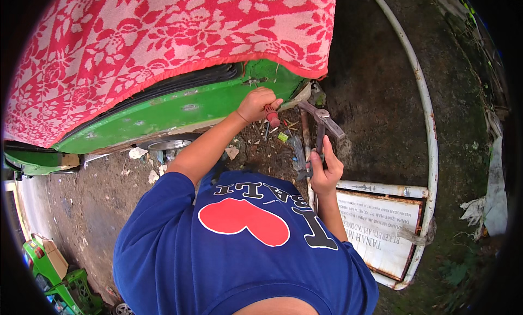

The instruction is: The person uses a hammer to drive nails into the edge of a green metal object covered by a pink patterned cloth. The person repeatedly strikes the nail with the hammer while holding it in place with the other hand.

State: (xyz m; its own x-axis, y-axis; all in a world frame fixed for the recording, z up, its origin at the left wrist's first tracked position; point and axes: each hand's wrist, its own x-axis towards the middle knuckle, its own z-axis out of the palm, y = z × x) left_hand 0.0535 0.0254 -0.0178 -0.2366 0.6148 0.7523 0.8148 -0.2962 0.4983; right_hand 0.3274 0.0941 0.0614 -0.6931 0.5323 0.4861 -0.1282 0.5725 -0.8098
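Note:
My left hand (258, 104) is closed around the red handle (272, 115) of a tool, likely a chisel or screwdriver, at the corner of a green vehicle body panel (175, 106). The tool's working end is hidden by the hand, near a scraped patch (255, 81) of paint. To the right, my right hand (327, 170) grips the shaft of a worn hammer (322, 116), its head raised above the fingers. The hammer head and the red handle are apart. A red and pink floral cloth (184, 33) covers the upper part of the vehicle.
A rusty white metal frame (429, 123) curves along the right, with a white sign bearing writing (376, 229) near its lower end. Paint or filler chips (232, 152) and litter lie on the ground below the panel. Green vehicle parts (53, 270) stand at the lower left.

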